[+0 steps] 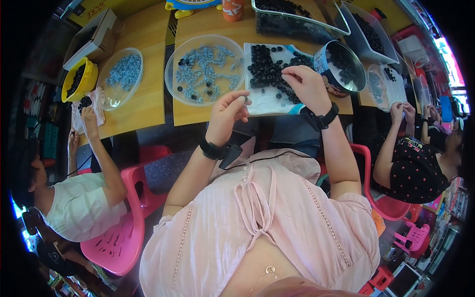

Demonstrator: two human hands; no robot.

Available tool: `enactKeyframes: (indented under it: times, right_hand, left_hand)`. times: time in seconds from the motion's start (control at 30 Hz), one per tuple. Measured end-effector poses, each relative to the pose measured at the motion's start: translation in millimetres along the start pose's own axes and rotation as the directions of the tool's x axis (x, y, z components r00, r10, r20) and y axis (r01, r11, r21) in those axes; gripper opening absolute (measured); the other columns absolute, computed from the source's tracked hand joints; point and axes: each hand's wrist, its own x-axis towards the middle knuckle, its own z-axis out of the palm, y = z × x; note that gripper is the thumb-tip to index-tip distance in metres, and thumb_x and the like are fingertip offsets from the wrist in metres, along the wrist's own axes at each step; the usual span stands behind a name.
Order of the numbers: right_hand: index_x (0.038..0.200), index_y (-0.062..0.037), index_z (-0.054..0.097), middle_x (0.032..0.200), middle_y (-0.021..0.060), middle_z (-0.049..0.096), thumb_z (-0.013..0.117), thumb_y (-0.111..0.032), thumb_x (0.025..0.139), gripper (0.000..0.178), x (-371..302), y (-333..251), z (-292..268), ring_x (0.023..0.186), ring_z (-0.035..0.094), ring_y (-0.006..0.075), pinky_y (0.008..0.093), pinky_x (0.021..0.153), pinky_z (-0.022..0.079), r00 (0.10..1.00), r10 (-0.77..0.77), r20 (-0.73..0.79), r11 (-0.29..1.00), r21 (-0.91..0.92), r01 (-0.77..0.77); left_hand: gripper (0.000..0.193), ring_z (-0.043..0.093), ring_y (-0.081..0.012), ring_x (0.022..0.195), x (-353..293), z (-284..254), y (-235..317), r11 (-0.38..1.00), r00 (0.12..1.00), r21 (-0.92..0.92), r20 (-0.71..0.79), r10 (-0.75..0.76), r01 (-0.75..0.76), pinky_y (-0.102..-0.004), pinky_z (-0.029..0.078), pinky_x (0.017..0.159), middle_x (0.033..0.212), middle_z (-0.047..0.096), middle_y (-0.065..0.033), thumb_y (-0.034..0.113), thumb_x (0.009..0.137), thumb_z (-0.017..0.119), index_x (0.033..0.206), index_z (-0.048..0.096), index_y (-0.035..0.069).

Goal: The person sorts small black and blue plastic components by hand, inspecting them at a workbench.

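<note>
My left hand (229, 112) is raised at the table's front edge, between a round clear tray (170, 81) and a white cloth (257, 106). Its fingers are curled, with a small greyish thing at the thumb tip, too small to name. My right hand (309, 85) hangs over the cloth, thumb and fingertips pinched together; what they hold, if anything, is hidden. Many small round black pieces (262, 69) lie heaped on the cloth under it. Small shiny bluish-silver pieces (203, 64) are spread over the clear tray, with a few black pieces among them.
To the right of the cloth stands a round tin (363, 74) of black pieces. Clear bins (302, 32) of black pieces stand behind. Co-workers sit at left (81, 198) and right (415, 168), with a yellow basket (91, 69) and another round tray (141, 74) at left.
</note>
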Motion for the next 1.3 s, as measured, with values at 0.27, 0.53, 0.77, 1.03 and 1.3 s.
enactKeyframes:
  times: [0.27, 0.53, 0.77, 1.03, 1.3]
  right_hand:
    - [0.095, -0.0027, 0.071, 0.088, 0.0129, 0.068, 0.065, -0.011, 0.085, 0.014, -4.4, -5.2, 12.7, 0.083, 0.067, 0.0289, 0.0343, 0.074, 0.053, 0.954, -0.126, 0.273, 0.986, -0.069, 0.15]
    - [0.089, -0.0057, 0.07, 0.088, 0.0102, 0.066, 0.059, -0.012, 0.085, 0.014, 69.7, -38.3, 60.5, 0.089, 0.063, 0.0292, 0.0402, 0.077, 0.052, 0.845, -0.421, 0.33, 0.853, -0.174, 0.493]
    - [0.09, -0.009, 0.072, 0.093, 0.0118, 0.067, 0.061, -0.014, 0.082, 0.014, 114.7, -46.1, 112.4, 0.093, 0.065, 0.0305, 0.0426, 0.081, 0.053, 0.785, -0.27, 0.558, 0.788, -0.34, 0.513]
    - [0.095, -0.0073, 0.071, 0.094, 0.0147, 0.069, 0.06, -0.014, 0.083, 0.018, 123.0, -40.2, 127.4, 0.093, 0.065, 0.033, 0.0443, 0.082, 0.052, 0.756, -0.2, 0.624, 0.847, -0.277, 0.453]
    - [0.095, -0.0055, 0.071, 0.094, 0.0154, 0.069, 0.054, -0.015, 0.087, 0.021, 121.0, -37.8, 122.6, 0.092, 0.065, 0.0338, 0.043, 0.082, 0.052, 0.813, -0.186, 0.552, 0.898, -0.24, 0.369]
  left_hand:
    - [0.023, 0.056, -0.0051, 0.067, -2.9, -2.4, -3.8, 0.998, 0.998, 0.059, 0.058, -0.027, 0.024, -0.0191, 0.045, 0.06, 0.086, 0.066, -0.0031, 0.014, 0.097, 0.058, 0.116, 0.064, 0.002]
    - [0.025, 0.057, -0.0064, 0.07, -14.1, -10.5, 7.8, 1.0, 0.998, -0.018, 0.064, -0.024, 0.025, -0.021, 0.046, 0.062, 0.092, 0.067, -0.0046, 0.013, 0.094, 0.063, 0.116, 0.064, 0.002]
    - [0.026, 0.06, -0.0077, 0.073, -24.5, -26.5, 15.4, 0.999, 0.998, 0.012, 0.055, 0.03, -0.031, -0.0211, 0.048, 0.064, 0.095, 0.068, -0.0061, 0.01, 0.095, 0.06, 0.119, 0.065, 0.001]
    - [0.025, 0.059, -0.007, 0.073, -29.4, -38.2, 17.3, 0.998, 0.998, -0.021, 0.03, 0.059, -0.059, -0.021, 0.048, 0.064, 0.094, 0.068, -0.0056, 0.011, 0.096, 0.059, 0.119, 0.064, 0.001]
    - [0.025, 0.058, -0.0061, 0.072, -25.1, -33.6, 18.4, 0.997, 0.996, -0.006, 0.031, 0.08, -0.08, -0.0202, 0.047, 0.063, 0.095, 0.068, -0.005, 0.01, 0.096, 0.059, 0.119, 0.064, 0.001]
